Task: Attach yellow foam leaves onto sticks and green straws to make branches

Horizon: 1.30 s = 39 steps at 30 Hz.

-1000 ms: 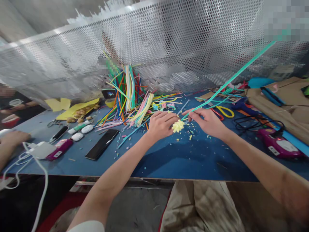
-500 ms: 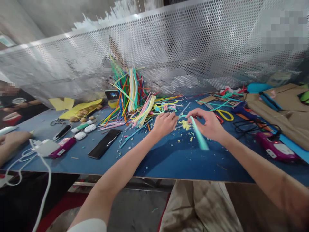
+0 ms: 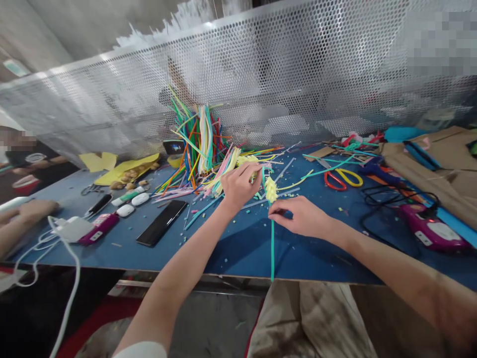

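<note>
Pinching one green stem, the left hand and right hand bracket one yellow tuft.

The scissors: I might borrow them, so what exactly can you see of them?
The scissors lie on the blue table, beyond the right hand, which does not touch them. They have one red loop and one yellow loop, both glossy and plastic-looking, the yellow one further right. Grey metal runs from the loops toward the brown cardboard piece. A fuzzy teal strip seems to cross the metal; I cannot tell whether the blades are open.
</note>
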Each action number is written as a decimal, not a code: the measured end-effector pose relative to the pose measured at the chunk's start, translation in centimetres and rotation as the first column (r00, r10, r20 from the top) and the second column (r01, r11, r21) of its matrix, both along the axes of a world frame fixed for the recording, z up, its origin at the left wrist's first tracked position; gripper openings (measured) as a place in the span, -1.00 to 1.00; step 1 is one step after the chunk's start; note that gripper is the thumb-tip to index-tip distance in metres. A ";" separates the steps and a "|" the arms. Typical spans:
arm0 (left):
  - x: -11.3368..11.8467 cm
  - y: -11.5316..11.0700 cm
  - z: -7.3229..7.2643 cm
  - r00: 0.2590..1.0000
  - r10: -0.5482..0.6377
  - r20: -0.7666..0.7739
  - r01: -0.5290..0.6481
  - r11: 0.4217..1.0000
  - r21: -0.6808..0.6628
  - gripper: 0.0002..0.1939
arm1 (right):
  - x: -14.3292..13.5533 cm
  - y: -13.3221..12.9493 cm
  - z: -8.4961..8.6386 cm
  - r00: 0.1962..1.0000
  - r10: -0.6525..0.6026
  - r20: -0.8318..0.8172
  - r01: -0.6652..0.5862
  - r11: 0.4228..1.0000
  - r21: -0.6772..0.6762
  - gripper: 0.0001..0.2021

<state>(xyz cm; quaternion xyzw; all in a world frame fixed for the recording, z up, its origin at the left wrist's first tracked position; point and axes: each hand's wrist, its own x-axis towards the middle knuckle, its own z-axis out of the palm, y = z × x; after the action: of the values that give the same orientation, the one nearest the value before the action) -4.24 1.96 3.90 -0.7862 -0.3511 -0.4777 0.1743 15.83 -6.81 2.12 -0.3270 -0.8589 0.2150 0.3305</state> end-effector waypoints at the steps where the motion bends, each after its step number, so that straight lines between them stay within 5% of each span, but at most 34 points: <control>1: 0.0 -0.2 0.3 0.998 -0.022 0.056 0.022 1.000 0.000 -0.86 | -0.2 0.2 -0.3 0.998 -0.006 -0.061 0.003 0.999 -0.053 -0.90; 7: 0.3 -0.7 0.8 0.859 -0.087 0.504 0.233 0.944 -0.235 -0.81 | 0.1 1.7 -1.3 0.944 -0.101 -0.315 0.026 0.972 -0.235 -0.84; 12: 0.7 -0.5 0.9 0.551 -0.090 0.830 0.677 0.630 -0.381 -0.75 | 2.9 3.6 -0.6 0.938 -0.205 -0.278 0.181 0.977 -0.110 -0.78; 14: 1.0 -0.6 1.0 0.473 -0.044 0.880 0.767 0.511 -0.387 -0.71 | 4.4 4.5 -0.3 0.926 -0.244 -0.289 0.220 0.969 -0.112 -0.80; 16: 1.3 -0.8 1.1 0.445 -0.007 0.895 0.800 0.452 -0.394 -0.69 | 5.8 5.4 -0.1 0.925 -0.204 -0.322 0.162 0.975 -0.154 -0.84; 22: 2.1 -1.4 0.7 0.410 0.073 0.909 0.819 0.410 -0.402 -0.70 | 7.8 6.2 0.4 0.956 -0.146 -0.253 0.114 0.984 -0.135 -0.83; 28: 3.0 -2.3 0.1 0.567 -0.014 0.824 0.657 0.612 -0.441 -0.70 | 6.6 4.8 1.1 0.988 -0.154 -0.010 0.154 0.987 -0.035 -0.87; 33: 3.9 -3.2 -0.4 0.654 -0.020 0.756 0.585 0.647 -0.489 -0.66 | 4.0 2.8 1.9 0.924 -0.305 -0.231 0.293 0.952 -0.087 -0.76; 36: 4.3 -3.5 -0.5 0.633 -0.028 0.773 0.613 0.628 -0.479 -0.63 | 3.1 2.0 2.3 0.873 -0.408 -0.266 0.447 0.888 0.106 -0.79; 39: 4.5 -3.6 -0.5 0.586 -0.025 0.810 0.659 0.596 -0.458 -0.61 | 3.1 1.6 2.5 0.881 -0.429 -0.199 0.472 0.829 0.302 -0.83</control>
<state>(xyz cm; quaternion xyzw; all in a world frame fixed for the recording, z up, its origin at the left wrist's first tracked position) 0.27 -1.64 3.44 -0.5797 -0.3704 -0.5955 -0.4149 18.91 -5.17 4.65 -0.4443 -0.7594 -0.0017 0.4753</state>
